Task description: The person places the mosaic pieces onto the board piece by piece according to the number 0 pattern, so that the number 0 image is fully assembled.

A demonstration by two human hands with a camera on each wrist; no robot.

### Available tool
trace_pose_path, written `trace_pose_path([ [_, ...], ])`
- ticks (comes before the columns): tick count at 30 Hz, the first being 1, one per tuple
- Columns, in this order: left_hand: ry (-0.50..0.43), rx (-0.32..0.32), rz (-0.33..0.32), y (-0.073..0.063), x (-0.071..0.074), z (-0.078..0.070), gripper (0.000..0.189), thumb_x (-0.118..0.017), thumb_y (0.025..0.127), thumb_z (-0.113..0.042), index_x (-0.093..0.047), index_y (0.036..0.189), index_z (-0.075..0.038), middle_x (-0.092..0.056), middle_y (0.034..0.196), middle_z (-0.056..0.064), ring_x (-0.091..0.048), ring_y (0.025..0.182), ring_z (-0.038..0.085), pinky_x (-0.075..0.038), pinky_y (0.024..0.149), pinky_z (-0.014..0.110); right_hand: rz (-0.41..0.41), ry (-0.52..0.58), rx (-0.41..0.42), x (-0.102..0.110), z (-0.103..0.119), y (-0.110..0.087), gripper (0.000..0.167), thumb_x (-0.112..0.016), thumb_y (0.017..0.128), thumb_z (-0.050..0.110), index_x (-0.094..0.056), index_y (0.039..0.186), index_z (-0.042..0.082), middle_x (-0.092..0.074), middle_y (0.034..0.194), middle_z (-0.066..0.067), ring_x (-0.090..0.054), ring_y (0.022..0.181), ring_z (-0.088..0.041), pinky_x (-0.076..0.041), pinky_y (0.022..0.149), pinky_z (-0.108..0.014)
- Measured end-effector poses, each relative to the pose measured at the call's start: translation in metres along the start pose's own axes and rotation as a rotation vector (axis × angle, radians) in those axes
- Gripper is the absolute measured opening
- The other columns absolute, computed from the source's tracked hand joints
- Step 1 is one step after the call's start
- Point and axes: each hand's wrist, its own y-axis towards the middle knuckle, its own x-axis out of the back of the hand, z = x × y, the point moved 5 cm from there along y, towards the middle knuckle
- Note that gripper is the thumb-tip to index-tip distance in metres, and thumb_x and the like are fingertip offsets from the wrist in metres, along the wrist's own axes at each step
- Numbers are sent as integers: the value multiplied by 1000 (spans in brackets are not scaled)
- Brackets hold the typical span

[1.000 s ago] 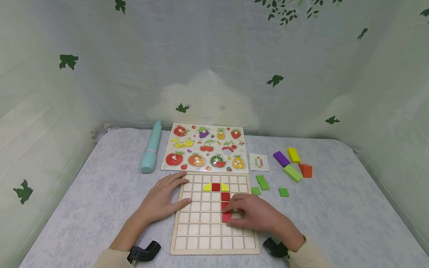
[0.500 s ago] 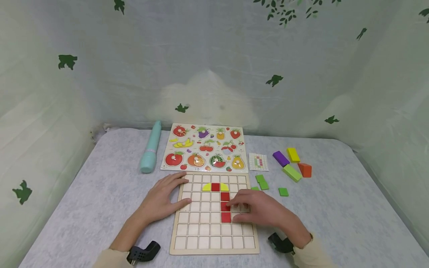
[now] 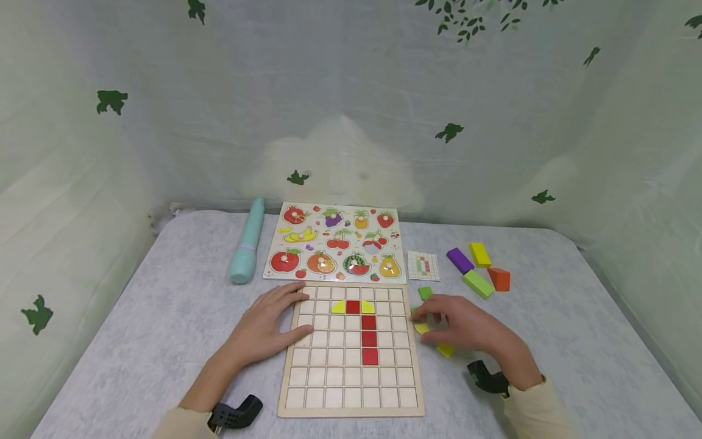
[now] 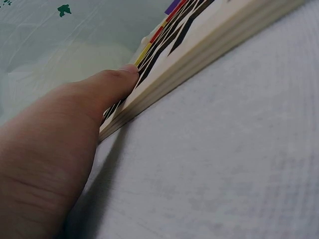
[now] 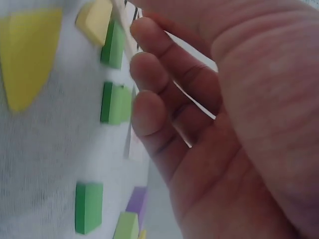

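Observation:
A wooden grid board [image 3: 334,377] lies flat on the table. Several red square tiles [image 3: 370,339] sit in its cells, with a yellow curved tile [image 3: 339,306] on each side of the top one. My left hand [image 3: 269,323] rests on the board's left edge, fingers spread; its thumb [image 4: 117,82] lies over the rim in the left wrist view. Just beyond the right edge, my right hand [image 3: 463,320] hovers with loosely bent fingers over loose tiles: a yellow one [image 3: 421,328], another yellow one [image 3: 446,350] and green squares [image 5: 89,206]. Nothing shows in its grasp, though its thumb tip is hidden in the right wrist view.
Behind the board lies a fruit puzzle [image 3: 334,244], with a turquoise tapered object [image 3: 248,244] to its left. A small pattern card [image 3: 423,266] is at its right. Farther right are purple [image 3: 460,260], yellow [image 3: 480,255], light green [image 3: 478,284] and orange [image 3: 499,279] blocks.
My right hand has let go of the lowest red tile in the column and moved right, off the board, to the loose tiles. The left hand has stayed put.

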Motion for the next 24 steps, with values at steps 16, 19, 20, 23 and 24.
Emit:
trace_pose_path([
  [16,2,-9,-6,1,0,0,64,-77,87,-56,-65,137,-19,-48,158,0,-44,146,31,-37,117,60,70,15,16,-1,-11,-1,25,-81,90,16,-76,113,25,-68,105,12,-56,90,-11,-52,76,-25],
  [19,-1,-8,-6,0,0,0,64,-77,87,-55,-65,137,-19,-49,158,0,-44,146,31,-37,117,60,66,24,-16,-2,-10,0,26,-85,87,24,-73,110,23,-64,98,12,-55,86,-11,-50,72,-24],
  [20,-2,-7,-5,0,0,0,64,-77,87,-55,-65,137,-19,-49,158,0,-44,146,31,-37,117,60,61,25,-29,-2,-11,1,27,-86,85,26,-72,108,23,-63,95,11,-55,85,-11,-50,71,-24],
  [23,-2,-3,-3,0,0,0,64,-78,87,-55,-65,137,-19,-49,157,0,-44,146,30,-37,117,60,45,6,-41,-4,-11,2,25,-88,83,28,-71,102,24,-63,91,13,-55,83,-11,-49,71,-24],
  [24,-2,-2,-3,0,0,0,64,-78,87,-55,-65,137,-19,-49,157,0,-44,146,30,-37,117,59,41,-1,-43,-5,-11,2,24,-88,84,28,-71,101,25,-63,91,13,-55,83,-11,-49,71,-24],
])
